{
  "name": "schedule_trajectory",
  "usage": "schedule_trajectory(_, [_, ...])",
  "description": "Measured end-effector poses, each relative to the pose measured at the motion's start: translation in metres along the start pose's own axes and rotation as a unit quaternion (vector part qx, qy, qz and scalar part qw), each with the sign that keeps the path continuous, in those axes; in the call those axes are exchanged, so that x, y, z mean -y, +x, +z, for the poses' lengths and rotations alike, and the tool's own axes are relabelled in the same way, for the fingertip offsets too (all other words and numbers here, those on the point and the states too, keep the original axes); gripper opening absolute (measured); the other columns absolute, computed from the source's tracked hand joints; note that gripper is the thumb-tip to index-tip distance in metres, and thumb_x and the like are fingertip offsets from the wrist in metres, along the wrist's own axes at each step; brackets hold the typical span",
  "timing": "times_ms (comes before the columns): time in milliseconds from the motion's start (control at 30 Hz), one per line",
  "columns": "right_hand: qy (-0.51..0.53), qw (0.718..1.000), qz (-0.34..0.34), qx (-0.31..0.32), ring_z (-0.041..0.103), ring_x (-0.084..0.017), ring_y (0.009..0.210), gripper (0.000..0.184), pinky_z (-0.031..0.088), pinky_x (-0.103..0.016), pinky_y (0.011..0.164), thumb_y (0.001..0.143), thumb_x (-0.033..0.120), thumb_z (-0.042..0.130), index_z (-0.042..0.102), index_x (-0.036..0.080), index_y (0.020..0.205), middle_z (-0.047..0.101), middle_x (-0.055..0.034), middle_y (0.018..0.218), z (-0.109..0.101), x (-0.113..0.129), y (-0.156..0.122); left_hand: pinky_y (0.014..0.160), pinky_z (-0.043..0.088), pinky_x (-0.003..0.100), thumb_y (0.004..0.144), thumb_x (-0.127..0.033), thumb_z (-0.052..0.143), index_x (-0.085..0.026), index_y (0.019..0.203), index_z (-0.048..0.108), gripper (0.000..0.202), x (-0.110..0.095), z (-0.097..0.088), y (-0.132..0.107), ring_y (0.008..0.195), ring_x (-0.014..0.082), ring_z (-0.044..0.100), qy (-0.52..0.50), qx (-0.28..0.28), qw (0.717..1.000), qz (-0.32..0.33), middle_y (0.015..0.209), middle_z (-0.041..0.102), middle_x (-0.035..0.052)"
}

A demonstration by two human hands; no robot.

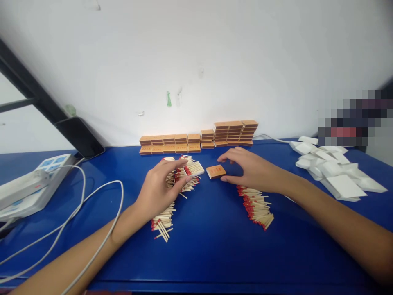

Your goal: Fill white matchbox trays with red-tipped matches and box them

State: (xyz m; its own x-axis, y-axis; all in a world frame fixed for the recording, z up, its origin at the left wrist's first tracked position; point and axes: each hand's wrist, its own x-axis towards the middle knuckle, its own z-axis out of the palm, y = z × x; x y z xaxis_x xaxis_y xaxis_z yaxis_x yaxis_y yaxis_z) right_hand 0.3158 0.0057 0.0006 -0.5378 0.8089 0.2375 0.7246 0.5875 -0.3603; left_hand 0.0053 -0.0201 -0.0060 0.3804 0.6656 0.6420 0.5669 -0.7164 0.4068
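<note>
In my left hand [167,180] is a white matchbox tray [196,169] filled with red-tipped matches, pinched between thumb and fingers. Just right of it an orange matchbox sleeve [216,171] lies on the blue table. My right hand [238,167] is beside that sleeve, thumb and fingers apart; the thumb tip is close to its right end, and I cannot tell whether they touch. Beneath and behind my left hand spreads a pile of loose matches [164,217]. A second match pile [256,207] lies below my right hand.
Rows of stacked orange matchboxes [170,143] stand along the wall. At the right is a heap of white empty trays [331,164]. A power strip [39,184], a dark phone [80,137] and looping white cable [121,196] occupy the left, the cable crossing my left forearm.
</note>
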Motion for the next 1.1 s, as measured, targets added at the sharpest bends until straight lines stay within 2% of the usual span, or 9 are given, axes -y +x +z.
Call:
schedule_trajectory(67, [0.017, 1.0, -0.007, 0.014, 0.061, -0.031, 0.115, 0.047, 0.051, -0.046, 0.095, 0.092, 0.043, 0.072, 0.065, 0.023, 0.134, 0.071, -0.0113, 0.123, 0.003, 0.003, -0.001, 0.098, 0.061, 0.047, 0.095, -0.032, 0.078, -0.022, 0.127, 0.071, 0.034, -0.001, 0.0, 0.0, 0.107, 0.0264, 0.077, 0.001, 0.009, 1.0, -0.003, 0.117, 0.08, 0.0085])
schedule_trajectory(167, [0.04, 0.999, -0.01, 0.03, 0.063, -0.028, 0.105, 0.043, 0.052, -0.043, 0.09, 0.096, 0.043, 0.067, 0.068, 0.022, 0.133, 0.071, -0.0112, 0.114, 0.006, 0.004, 0.0, 0.099, 0.06, 0.046, 0.096, -0.032, 0.077, -0.021, 0.128, 0.07, 0.035, -0.002, -0.002, 0.0, 0.106, 0.0259, 0.077, 0.001, 0.011, 1.0, 0.006, 0.116, 0.081, 0.0088])
schedule_trajectory(333, [0.071, 0.997, 0.004, -0.03, 0.065, -0.021, 0.086, 0.046, 0.051, -0.035, 0.075, 0.09, 0.051, 0.074, 0.072, 0.025, 0.128, 0.072, -0.0074, 0.106, 0.002, 0.015, 0.001, 0.102, 0.058, 0.044, 0.096, -0.03, 0.077, -0.022, 0.127, 0.071, 0.032, -0.003, -0.003, 0.0, 0.106, 0.024, 0.076, 0.003, 0.006, 1.0, 0.008, 0.116, 0.081, 0.0076])
schedule_trajectory(467, [0.1, 0.994, 0.002, -0.049, 0.064, -0.018, 0.078, 0.038, 0.052, -0.033, 0.073, 0.091, 0.046, 0.074, 0.073, 0.028, 0.124, 0.076, -0.0041, 0.107, -0.004, 0.024, -0.001, 0.101, 0.058, 0.042, 0.095, -0.029, 0.078, -0.022, 0.127, 0.071, 0.033, -0.003, -0.003, 0.0, 0.108, 0.0236, 0.076, -0.001, -0.001, 1.0, 0.002, 0.118, 0.08, 0.0066])
schedule_trajectory(667, [0.147, 0.988, 0.027, -0.045, 0.069, -0.018, 0.08, 0.038, 0.058, -0.035, 0.076, 0.088, 0.046, 0.078, 0.073, 0.027, 0.121, 0.078, -0.0041, 0.112, -0.005, 0.027, 0.001, 0.099, 0.06, 0.041, 0.094, -0.03, 0.078, -0.022, 0.127, 0.072, 0.035, -0.004, -0.004, 0.0, 0.106, 0.0237, 0.077, -0.022, 0.008, 1.0, -0.011, 0.118, 0.081, 0.0065])
schedule_trajectory(800, [0.189, 0.98, 0.033, -0.059, 0.072, -0.019, 0.081, 0.04, 0.06, -0.037, 0.079, 0.087, 0.048, 0.078, 0.074, 0.027, 0.121, 0.079, -0.0051, 0.116, -0.003, 0.029, 0.001, 0.097, 0.063, 0.036, 0.092, -0.028, 0.08, -0.023, 0.129, 0.072, 0.039, -0.004, -0.003, 0.0, 0.11, 0.0229, 0.078, -0.068, 0.033, 0.996, -0.051, 0.122, 0.081, 0.0058])
schedule_trajectory(967, [0.259, 0.962, 0.04, -0.072, 0.074, -0.022, 0.092, 0.04, 0.063, -0.041, 0.088, 0.084, 0.044, 0.083, 0.074, 0.027, 0.119, 0.079, -0.0056, 0.118, -0.002, 0.033, 0.0, 0.105, 0.061, 0.037, 0.088, -0.029, 0.084, -0.022, 0.131, 0.072, 0.045, -0.005, -0.004, 0.0, 0.118, 0.0244, 0.076, -0.13, 0.052, 0.986, -0.095, 0.127, 0.079, 0.0064])
schedule_trajectory(1100, [0.332, 0.937, 0.056, -0.096, 0.076, -0.025, 0.096, 0.039, 0.064, -0.044, 0.09, 0.08, 0.041, 0.087, 0.076, 0.025, 0.113, 0.08, -0.0071, 0.111, 0.002, 0.036, 0.002, 0.103, 0.064, 0.037, 0.084, -0.027, 0.088, -0.02, 0.126, 0.075, 0.045, -0.007, -0.004, 0.003, 0.12, 0.0262, 0.075, -0.204, 0.044, 0.966, -0.152, 0.125, 0.08, 0.0073])
